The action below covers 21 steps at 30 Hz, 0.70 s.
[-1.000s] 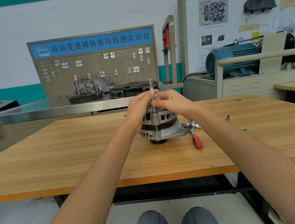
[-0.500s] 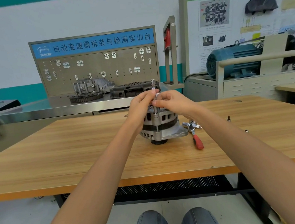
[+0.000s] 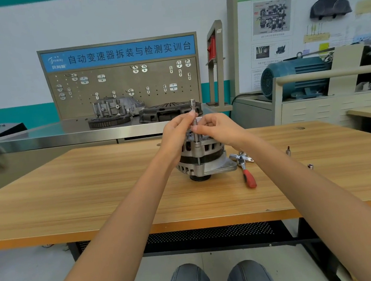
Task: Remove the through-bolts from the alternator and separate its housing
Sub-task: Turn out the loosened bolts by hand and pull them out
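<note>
A silver alternator stands upright on its pulley in the middle of the wooden table. A slim metal socket extension stands vertically on its near top edge. My left hand pinches the upper part of this shaft with thumb and fingertips. My right hand pinches the shaft lower down, just above the housing. The bolt head under the tool is hidden.
A red-handled ratchet lies on the table right of the alternator, and two small sockets stand further right. Behind the table are a steel bench with gearbox parts, a pegboard and a blue motor.
Both hands stay on the vertical tool. The fingers have shifted slightly around the shaft, as in turning it. The alternator has not moved.
</note>
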Available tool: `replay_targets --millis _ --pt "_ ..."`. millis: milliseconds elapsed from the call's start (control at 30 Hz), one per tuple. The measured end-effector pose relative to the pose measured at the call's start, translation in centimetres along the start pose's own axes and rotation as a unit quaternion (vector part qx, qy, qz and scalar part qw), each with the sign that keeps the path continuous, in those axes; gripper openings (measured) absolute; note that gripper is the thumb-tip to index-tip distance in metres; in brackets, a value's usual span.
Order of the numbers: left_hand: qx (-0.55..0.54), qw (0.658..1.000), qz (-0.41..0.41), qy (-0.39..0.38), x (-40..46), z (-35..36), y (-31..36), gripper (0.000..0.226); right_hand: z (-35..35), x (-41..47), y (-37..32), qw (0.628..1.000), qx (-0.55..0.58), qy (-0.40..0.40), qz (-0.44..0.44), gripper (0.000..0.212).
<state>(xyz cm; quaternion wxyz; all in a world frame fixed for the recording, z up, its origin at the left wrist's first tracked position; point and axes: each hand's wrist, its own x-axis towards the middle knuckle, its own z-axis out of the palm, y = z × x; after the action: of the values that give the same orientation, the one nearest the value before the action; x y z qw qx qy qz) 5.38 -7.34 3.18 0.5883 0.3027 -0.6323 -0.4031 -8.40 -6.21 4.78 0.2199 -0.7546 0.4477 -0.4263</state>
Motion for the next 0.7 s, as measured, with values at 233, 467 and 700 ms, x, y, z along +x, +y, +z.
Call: replay_targets --millis 233,467,700 --pt "0.009 1.000 -0.009 -0.003 -0.31 0.11 0.30 0.014 0.11 -0.07 0.01 1.000 0.008 -0.004 0.000 0.017" --pt "0.013 1.000 -0.021 0.005 -0.04 0.64 0.71 0.010 0.58 0.13 0.21 0.999 0.003 0.034 -0.010 0.010" --pt "0.026 1.000 -0.003 0.005 0.09 0.54 0.24 0.016 0.09 -0.26 -0.17 1.000 -0.010 -0.014 -0.021 0.016"
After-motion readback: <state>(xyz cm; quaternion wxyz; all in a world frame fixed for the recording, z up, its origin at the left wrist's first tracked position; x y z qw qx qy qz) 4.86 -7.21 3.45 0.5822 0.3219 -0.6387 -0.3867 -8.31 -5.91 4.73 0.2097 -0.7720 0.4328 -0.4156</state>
